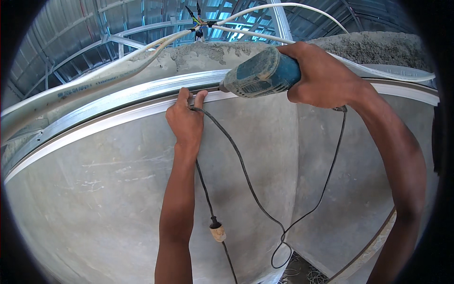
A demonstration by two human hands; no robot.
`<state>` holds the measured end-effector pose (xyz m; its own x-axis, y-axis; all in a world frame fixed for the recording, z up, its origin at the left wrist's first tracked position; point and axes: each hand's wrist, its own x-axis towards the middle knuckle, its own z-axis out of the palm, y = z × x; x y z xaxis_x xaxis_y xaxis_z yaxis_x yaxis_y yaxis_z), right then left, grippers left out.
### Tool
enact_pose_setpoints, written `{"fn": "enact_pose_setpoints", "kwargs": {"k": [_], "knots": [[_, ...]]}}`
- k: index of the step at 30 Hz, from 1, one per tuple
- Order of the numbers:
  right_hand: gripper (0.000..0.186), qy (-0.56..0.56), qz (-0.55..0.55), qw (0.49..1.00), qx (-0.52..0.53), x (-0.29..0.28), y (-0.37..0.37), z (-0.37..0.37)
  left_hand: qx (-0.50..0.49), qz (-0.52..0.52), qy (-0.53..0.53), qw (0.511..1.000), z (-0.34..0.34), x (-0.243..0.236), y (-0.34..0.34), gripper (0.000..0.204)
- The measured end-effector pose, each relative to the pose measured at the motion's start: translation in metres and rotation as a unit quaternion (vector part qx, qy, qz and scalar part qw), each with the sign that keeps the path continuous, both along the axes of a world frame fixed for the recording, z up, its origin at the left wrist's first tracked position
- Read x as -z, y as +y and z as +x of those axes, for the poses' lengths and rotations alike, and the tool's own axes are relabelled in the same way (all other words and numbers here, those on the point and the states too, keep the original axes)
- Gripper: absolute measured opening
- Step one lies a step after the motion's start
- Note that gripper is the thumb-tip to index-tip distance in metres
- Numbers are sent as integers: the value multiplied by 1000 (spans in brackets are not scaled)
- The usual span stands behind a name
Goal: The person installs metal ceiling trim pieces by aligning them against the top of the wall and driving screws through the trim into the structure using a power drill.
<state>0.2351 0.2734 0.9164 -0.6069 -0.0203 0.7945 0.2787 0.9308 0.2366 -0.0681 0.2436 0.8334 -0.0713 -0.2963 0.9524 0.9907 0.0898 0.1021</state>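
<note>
My right hand (324, 75) is wrapped around a dusty teal power drill (262, 73), held sideways with its nose pointing left. The drill's tip meets a metal channel (156, 91) running along the top of the wall, just above a white trim strip (120, 117). Left of the tip, my left hand (185, 118) is closed, its fingertips against the channel and trim. A black power cord (236, 149) hangs from this hand and loops across to the drill's handle. Whether those fingers also pinch a small screw is hidden.
Grey plastered walls (109, 189) meet at a corner right of centre. A pale cord connector (218, 233) hangs below my left hand. White cables and conduit (101, 78) cross above the channel, joined by loose coloured wires (201, 22). Metal roof framing (127, 35) stands beyond.
</note>
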Motion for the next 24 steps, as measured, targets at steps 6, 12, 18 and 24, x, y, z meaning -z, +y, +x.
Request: {"fn": "enact_pose_setpoints", "kwargs": {"k": [6,12,18,24], "knots": [[56,25,-36,999,-23,5,4,1,7,2,-10,1000,2,2,4,36],[58,10,-44,999,-28,6,4,4,-9,13,7,1000,0,4,7,34],[59,21,-69,997,-6,8,5,5,-15,16,21,1000,-3,7,9,33],[60,20,-78,996,-24,10,9,5,-49,-9,0,999,0,9,14,30]]}}
